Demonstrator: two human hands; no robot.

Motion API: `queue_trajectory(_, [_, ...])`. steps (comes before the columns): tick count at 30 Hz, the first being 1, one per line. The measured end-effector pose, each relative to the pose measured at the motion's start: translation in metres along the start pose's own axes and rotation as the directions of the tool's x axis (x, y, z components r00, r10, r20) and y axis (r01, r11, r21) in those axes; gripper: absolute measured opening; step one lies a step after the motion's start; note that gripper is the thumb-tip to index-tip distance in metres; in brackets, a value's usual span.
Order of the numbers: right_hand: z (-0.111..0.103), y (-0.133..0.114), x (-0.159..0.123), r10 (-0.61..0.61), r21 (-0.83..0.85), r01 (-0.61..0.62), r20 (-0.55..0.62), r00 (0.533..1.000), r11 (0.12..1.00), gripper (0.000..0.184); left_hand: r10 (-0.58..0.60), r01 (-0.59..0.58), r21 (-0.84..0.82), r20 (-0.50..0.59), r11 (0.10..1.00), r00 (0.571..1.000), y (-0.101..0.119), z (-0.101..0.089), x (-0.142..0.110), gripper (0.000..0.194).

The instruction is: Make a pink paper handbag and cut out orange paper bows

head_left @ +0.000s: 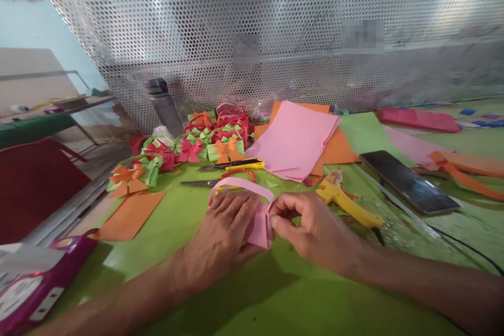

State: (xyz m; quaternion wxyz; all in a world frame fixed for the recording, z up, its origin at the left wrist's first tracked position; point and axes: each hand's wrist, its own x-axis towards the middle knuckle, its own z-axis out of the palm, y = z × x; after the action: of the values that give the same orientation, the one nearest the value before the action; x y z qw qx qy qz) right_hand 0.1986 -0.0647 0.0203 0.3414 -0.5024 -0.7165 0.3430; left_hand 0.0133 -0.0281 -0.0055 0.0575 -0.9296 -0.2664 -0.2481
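2 bare hands at work on a pink paper piece [262, 226], located at center on the near half of a green tabletop [220, 310]. Piece is folded, with a curved pink strip [244, 182] arching at its far side like a handle.

Left hand [226, 231]: laid across the left part of the piece, back of the hand upward, fingers over its far part, thumb low at the near edge. Cannot tell whether it clamps the paper or only presses on it.

Right hand [307, 226]: thumb and forefinger closed in a narrow pinch on the right edge of the piece; other fingers curled.

Just beyond the piece: scissors [240, 172] with orange-red handles, lying partly behind the strip; beyond these, a yellow utility knife [246, 165].

Far left of center: cluster of small paper bags [226, 149] in green and red, several with orange or red bows, a gray bottle [167, 113] behind. Nearer, 1 orange card [132, 215], then a magenta device [59, 268] at the left edge.

Right of center: stack of pink sheets [293, 139] over orange sheets [342, 149]; a green sheet [364, 134] beside them. Yellow glue gun [350, 205] lies near the right hand; 1 dark phone [409, 181] farther right, with orange strips [472, 168] beyond. Perforated metal panel [283, 5] stands behind everything.
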Motion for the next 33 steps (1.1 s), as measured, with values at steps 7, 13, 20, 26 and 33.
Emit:
queue_trajectory(7, [0.001, -0.005, -0.001, 0.013, 0.035, -0.014, 0.03, 0.999, 0.999, 0.014, 0.006, -0.008, 0.071, 0.031, 0.997, 1.0, 0.002, 0.004, 0.002, 0.039])
queue_trajectory(13, [0.0, -0.009, -0.004, -0.054, 0.089, 0.054, -0.004, 0.999, 0.995, 0.014, -0.014, 0.011, -0.034, -0.098, 0.999, 0.995, 0.001, 0.005, 0.006, 0.026])
queue_trajectory(20, [-0.005, -0.005, -0.006, -0.229, 0.107, 0.253, -0.196, 0.954, 0.962, 0.008, -0.032, -0.046, -0.403, -0.186, 0.914, 0.982, -0.003, -0.002, 0.004, 0.059])
queue_trajectory(26, [-0.003, -0.004, -0.007, -0.31, 0.048, 0.32, -0.154, 0.938, 0.946, 0.009, -0.076, -0.022, -0.55, -0.156, 0.835, 0.985, -0.002, 0.005, 0.001, 0.063])
queue_trajectory(33, [-0.002, -0.005, -0.008, -0.329, -0.011, 0.331, -0.137, 0.934, 0.944, 0.003, -0.071, -0.003, -0.552, -0.113, 0.834, 0.991, 0.003, 0.007, 0.007, 0.048])
